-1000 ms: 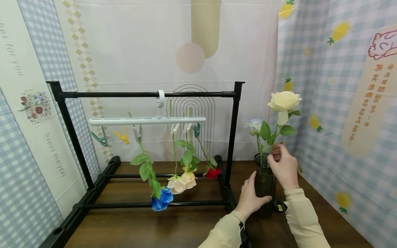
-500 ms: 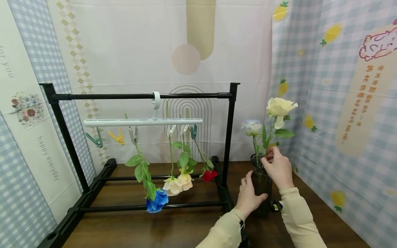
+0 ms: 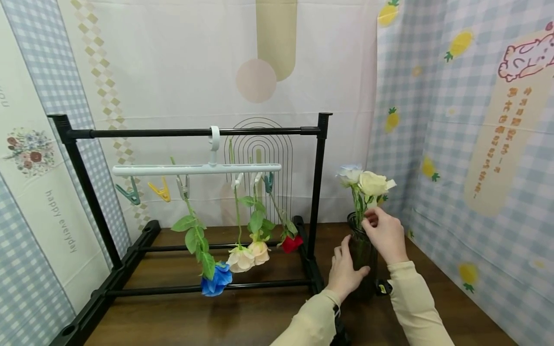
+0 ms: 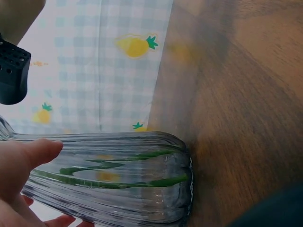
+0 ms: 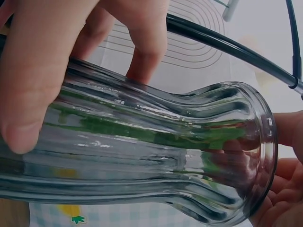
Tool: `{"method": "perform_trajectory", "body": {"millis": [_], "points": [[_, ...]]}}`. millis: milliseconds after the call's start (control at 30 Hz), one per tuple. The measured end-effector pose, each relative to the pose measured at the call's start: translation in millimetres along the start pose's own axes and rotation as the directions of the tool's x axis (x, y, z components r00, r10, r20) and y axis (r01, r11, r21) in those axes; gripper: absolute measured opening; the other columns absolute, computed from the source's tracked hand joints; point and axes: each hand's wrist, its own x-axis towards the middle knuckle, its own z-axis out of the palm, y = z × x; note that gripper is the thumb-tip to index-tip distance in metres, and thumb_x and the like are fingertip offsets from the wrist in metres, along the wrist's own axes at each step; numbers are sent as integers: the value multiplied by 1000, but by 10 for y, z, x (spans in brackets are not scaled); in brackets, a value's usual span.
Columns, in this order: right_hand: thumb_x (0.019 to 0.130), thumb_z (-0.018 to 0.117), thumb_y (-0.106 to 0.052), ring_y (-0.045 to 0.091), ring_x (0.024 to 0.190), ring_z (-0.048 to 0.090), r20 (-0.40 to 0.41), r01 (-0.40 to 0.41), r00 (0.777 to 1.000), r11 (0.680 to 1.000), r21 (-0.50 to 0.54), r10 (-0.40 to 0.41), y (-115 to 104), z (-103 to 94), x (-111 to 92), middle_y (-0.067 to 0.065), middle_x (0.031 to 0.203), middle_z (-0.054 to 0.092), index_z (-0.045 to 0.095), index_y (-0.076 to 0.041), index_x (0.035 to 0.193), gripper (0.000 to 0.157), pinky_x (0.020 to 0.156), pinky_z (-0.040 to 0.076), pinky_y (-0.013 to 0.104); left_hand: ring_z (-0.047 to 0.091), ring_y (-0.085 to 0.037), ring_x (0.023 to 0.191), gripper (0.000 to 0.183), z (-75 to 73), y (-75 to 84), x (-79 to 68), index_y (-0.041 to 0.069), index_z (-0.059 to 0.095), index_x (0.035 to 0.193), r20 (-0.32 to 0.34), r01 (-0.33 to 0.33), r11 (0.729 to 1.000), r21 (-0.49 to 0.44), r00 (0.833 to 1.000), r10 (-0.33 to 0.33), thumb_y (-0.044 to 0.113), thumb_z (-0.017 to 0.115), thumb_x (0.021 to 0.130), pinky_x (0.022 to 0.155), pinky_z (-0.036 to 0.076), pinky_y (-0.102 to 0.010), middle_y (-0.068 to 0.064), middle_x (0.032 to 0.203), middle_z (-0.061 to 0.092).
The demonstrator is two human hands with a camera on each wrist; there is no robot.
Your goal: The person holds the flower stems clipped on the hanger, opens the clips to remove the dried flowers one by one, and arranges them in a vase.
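A clear ribbed glass vase (image 3: pixel 362 252) stands on the table at the right, green stems (image 4: pixel 128 182) showing through its wall. My left hand (image 3: pixel 345 271) holds its body, thumb on one side and fingers round the other, as the right wrist view also shows. At the mouth, my right hand (image 3: pixel 386 236) pinches the cream rose (image 3: pixel 375 183) low, just under its bloom; the fingertips are partly hidden. Beside that bloom leans a pale blue-white rose (image 3: pixel 348 174), its stem in the vase. Through the glass rim (image 5: pixel 270 142), my right fingers (image 5: pixel 284 189) show close behind.
Left of the vase stands a black rack (image 3: pixel 195 132). From it hangs a pale hanger (image 3: pixel 182 169) with clips holding upside-down flowers: a blue rose (image 3: pixel 216 279), peach roses (image 3: pixel 241 259) and a red rose (image 3: pixel 292 243). A yellow clip (image 3: pixel 160 190) holds nothing. A patterned cloth (image 3: pixel 497 192) borders the right.
The cream rose has come down from well above the vase to beside the blue-white bloom, lowered by my right hand. My left hand keeps its hold. The head view has shifted slightly.
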Motion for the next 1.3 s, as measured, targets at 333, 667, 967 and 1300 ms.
{"method": "perform_trajectory", "body": {"millis": [333, 667, 967, 1300], "points": [[92, 60, -10, 32, 73, 67, -18, 28, 999, 998, 50, -27, -137, 2, -70, 19, 86, 72, 68, 0, 101, 16, 61, 50, 43, 55, -30, 118, 80, -75, -59, -15, 30, 28, 148, -5, 1, 998, 62, 1000, 0, 32, 75, 84, 85, 51, -42, -8, 135, 49], [89, 64, -9, 25, 64, 63, -101, 108, 990, 992, 58, -102, -340, -52, -132, 13, 80, 72, 71, -3, 96, 11, 55, 43, 29, 63, -28, 103, 69, -283, -55, -74, 19, 35, 146, -24, 1, 998, 55, 1000, 0, 39, 68, 88, 76, 52, -39, -9, 127, 57], [89, 66, -6, 18, 65, 63, -107, 171, 982, 976, 131, -158, -367, 25, -164, 8, 80, 72, 71, -6, 96, 9, 58, 45, 23, 57, -3, 57, 28, -706, 58, -190, 18, 63, 116, -89, -106, 994, 29, 990, 108, 28, 65, 90, 54, 43, -22, 4, 79, 71], [87, 66, -6, 18, 66, 63, -84, 217, 975, 962, 163, -206, -610, 240, -134, 6, 77, 70, 71, -8, 92, 8, 62, 49, 31, 66, -13, 77, 19, -1658, 126, -203, 13, 67, 107, -424, -181, 983, -22, 892, 155, 15, 64, 89, 58, 46, -20, -1, 91, 74]]}}
